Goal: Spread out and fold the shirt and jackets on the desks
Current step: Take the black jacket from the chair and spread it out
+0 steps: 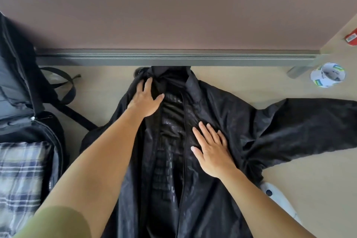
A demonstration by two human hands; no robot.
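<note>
Head view: left hand point(146, 100) pressed flat at jacket point(237, 114) collar, right hand point(211, 149) spread on jacket chest. I would smooth outward, front edges aligned.

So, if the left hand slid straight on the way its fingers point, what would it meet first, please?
Most likely the jacket collar, bunched just ahead of the left hand; right behind it stands the grey base of the desk divider.

A black glossy jacket point(241, 118) is laid open on the beige table point(251, 83), pressed by the left grip point(145, 98) at its collar and the right grip point(211, 150) mid-front.
</note>
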